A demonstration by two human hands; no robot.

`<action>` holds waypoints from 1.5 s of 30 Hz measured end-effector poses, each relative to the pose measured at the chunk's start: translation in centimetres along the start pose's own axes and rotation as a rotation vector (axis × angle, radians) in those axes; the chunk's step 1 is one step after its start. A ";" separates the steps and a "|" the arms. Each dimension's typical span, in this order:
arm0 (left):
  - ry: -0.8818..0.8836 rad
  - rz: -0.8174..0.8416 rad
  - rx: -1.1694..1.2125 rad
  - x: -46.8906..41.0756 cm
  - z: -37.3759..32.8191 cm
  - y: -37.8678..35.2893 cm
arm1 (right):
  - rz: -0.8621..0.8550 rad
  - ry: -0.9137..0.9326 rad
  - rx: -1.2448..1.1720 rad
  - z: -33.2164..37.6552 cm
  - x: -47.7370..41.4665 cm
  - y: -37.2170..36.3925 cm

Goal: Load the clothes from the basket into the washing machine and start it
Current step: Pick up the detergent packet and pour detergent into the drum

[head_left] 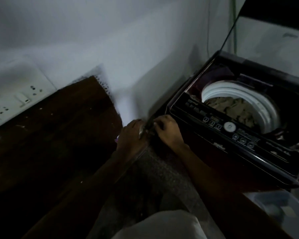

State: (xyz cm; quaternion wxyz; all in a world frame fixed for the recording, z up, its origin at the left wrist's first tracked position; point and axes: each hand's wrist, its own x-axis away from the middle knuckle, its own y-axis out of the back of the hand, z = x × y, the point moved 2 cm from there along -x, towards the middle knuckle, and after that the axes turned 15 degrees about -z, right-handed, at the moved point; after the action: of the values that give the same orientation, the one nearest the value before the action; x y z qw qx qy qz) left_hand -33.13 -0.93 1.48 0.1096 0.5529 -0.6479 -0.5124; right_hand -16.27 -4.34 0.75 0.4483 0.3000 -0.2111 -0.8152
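dim room, seen from above. the washer (214, 169) fills the 3 o'clock side, its lid (283, 14) raised upright at 1 o'clock. inside the white drum (266, 107) lies a heap of brownish clothes (231, 107). along the washer's near edge runs a dark control panel (248, 147) with a round pale dial (230, 127).

just below centre, at the washer's 9 o'clock corner, both hands meet. the left hand (129, 137) and right hand (167, 131) each curl their fingers round a dark strip (146, 128) held between them; what the strip is cannot be told in this light.

the basket (273, 204), pale plastic, sits at 4 o'clock, below the washer; its contents are too dark to tell.

a brown wood panel (59, 126) spreads at 8 o'clock, with a white switch plate (16, 100) at 9 o'clock on the pale wall (110, 40).
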 end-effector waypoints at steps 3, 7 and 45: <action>0.103 0.034 -0.010 0.9 3.0 -0.7 | 0.061 0.001 0.005 -0.2 -0.4 -2.9; 0.185 0.043 -0.049 0.8 6.4 -1.9 | 0.174 0.044 0.042 -1.5 -1.6 -7.5; 0.706 -0.270 -0.210 8.3 49.0 -44.7 | 0.182 0.302 0.120 -34.1 -9.7 -62.4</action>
State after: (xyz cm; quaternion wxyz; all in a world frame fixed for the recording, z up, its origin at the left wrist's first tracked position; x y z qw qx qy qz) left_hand -43.83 24.88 -59.20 0.3133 0.7613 -0.4358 -0.3638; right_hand -26.82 33.16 -59.58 0.5281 0.4247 -0.2160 -0.7029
